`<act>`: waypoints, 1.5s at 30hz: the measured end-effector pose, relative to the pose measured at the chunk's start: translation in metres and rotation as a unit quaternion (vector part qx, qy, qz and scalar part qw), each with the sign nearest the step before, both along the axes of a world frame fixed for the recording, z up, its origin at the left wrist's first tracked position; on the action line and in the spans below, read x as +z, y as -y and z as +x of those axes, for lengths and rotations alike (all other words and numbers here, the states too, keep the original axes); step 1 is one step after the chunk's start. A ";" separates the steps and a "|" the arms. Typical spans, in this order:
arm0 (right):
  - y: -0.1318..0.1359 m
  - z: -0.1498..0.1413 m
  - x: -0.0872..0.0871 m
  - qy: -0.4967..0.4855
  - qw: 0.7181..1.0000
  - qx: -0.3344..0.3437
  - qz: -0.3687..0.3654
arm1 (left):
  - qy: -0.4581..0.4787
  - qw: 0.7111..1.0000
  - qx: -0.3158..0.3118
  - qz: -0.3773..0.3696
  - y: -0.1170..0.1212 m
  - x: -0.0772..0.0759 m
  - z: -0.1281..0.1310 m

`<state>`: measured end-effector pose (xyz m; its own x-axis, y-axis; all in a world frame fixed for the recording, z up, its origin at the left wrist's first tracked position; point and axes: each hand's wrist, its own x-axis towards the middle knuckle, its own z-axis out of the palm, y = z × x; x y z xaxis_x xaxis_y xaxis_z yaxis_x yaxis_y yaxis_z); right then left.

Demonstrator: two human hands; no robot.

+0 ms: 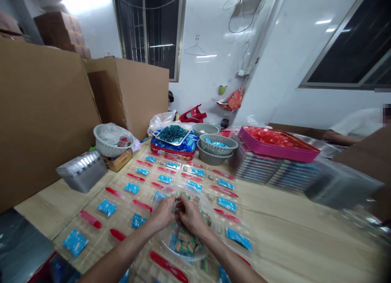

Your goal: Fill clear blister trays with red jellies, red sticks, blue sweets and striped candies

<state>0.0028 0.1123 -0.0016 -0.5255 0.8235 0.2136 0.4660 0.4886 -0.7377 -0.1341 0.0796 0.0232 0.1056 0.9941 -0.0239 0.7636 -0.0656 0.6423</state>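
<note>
My left hand (165, 212) and my right hand (190, 216) meet over a clear round bowl (162, 243). Inside it lie many small striped blocks (184, 247) in green, pink and yellow tones. The fingers of both hands are closed and bent together at the fingertips; whatever they pinch is hidden. Around the bowl, clear shallow trays (124, 207) are spread in rows. Many carry a blue packet (106, 208) with white spots and a slim red plastic piece (168, 266), partly like tweezers.
A red tin (172, 154) with blue packets supports a tray of dark teal pieces (172, 134). Grey baskets (215, 157) stand beside it. A pink tray (281, 152) rests on stacked clear cases at right. Large cartons (39, 120) border the left; a co-worker's arm (342, 136) shows far right.
</note>
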 end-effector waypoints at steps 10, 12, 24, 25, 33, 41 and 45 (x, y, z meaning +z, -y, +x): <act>0.002 0.014 0.011 -0.072 0.997 -0.021 0.028 | -0.035 0.987 -0.017 0.154 0.011 -0.005 -0.007; 0.005 0.018 0.015 -0.075 0.996 -0.024 0.050 | -0.025 0.981 -0.030 0.190 0.014 -0.002 -0.010; 0.012 0.003 0.039 -0.025 0.952 0.132 0.274 | 0.063 0.971 -0.023 0.228 0.023 -0.003 -0.017; 0.012 0.000 0.039 -0.030 0.950 0.130 0.284 | 0.056 0.969 -0.023 0.240 0.024 -0.003 -0.018; 0.013 -0.004 0.035 -0.069 0.977 0.063 0.189 | 0.052 0.973 -0.021 0.226 0.028 -0.007 -0.031; -0.013 0.002 0.020 0.154 0.988 -0.009 0.011 | 0.055 0.982 -0.005 0.180 0.029 -0.012 -0.041; -0.011 -0.003 0.008 0.183 0.982 -0.019 0.050 | 0.058 0.980 -0.029 0.191 0.030 -0.015 -0.039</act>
<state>-0.0004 0.1235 0.0061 -0.5517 0.8285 0.0961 0.7103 0.5271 -0.4665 -0.1734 0.0495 0.0086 0.1429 0.9207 0.3632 0.6751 -0.3590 0.6445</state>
